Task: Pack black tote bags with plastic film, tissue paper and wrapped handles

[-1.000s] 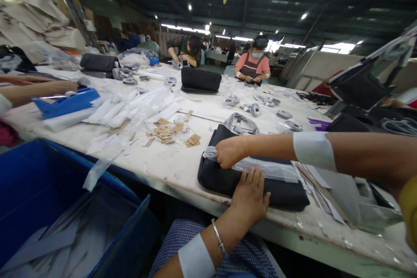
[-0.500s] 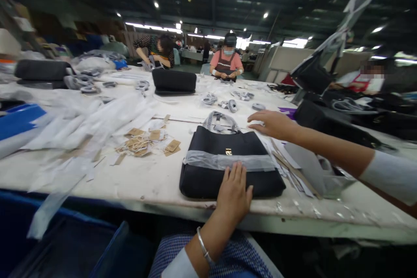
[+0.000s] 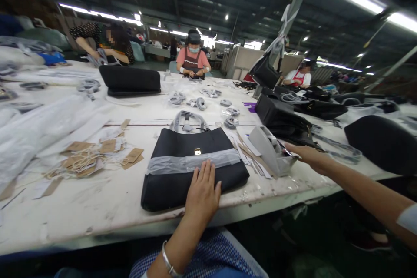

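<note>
A black handbag [image 3: 182, 195] lies on the table in front of me, with a gold clasp [image 3: 197, 151] and a strip of translucent wrapping [image 3: 172, 163] across its front. Its handles [image 3: 189, 117], wrapped in grey-white film, stick out at the far side. My left hand [image 3: 202, 193] rests flat on the lower front of the handbag, fingers stretched over the wrapping's edge. To the right stands a grey tape dispenser [image 3: 269, 150]. My right hand [image 3: 306, 156] is at its front end with fingers held together; what is between the fingertips is too small to make out.
Brown tags with strings [image 3: 81, 156] lie left of the handbag. Beyond are wrapped grey coils [image 3: 197, 103] and a black bag [image 3: 130, 80]. More black bags [image 3: 283, 119] stand at the right. Several co-workers, one in a brown apron [image 3: 192, 61], are around the table.
My right hand has moved from above the handbag's upper right to the front of the tape dispenser. The view has turned right. My left hand stays on the handbag.
</note>
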The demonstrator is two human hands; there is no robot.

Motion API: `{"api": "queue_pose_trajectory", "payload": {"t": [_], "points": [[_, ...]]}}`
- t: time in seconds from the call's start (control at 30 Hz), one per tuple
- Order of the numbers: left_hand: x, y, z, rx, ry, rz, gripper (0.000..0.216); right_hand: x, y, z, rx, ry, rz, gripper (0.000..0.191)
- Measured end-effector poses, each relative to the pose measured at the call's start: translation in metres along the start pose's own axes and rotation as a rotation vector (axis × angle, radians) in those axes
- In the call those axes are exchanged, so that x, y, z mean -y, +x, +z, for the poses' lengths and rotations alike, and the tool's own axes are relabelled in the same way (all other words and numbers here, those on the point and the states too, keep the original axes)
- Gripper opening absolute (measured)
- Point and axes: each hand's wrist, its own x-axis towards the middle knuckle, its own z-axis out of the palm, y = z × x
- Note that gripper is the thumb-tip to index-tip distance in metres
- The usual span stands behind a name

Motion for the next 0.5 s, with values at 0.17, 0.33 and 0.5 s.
{"api": "queue_pose_trajectory", "payload": {"t": [0.17, 0.33, 0.5], "points": [[0.000, 0.000, 0.000, -0.020, 0.023, 0.006, 0.053, 0.000, -0.001, 0.003, 0.051, 0.250, 0.073, 0.031], [0.000, -0.001, 0.000, -0.040, 0.041, 0.018, 0.052, 0.003, -0.014, -0.006, -0.087, 0.475, -0.042, 0.023], [0.000, -0.001, 0.000, -0.021, 0.083, 0.030, 0.052, 0.005, -0.053, -0.022, -0.203, 0.658, -0.103, 0.016]]}}
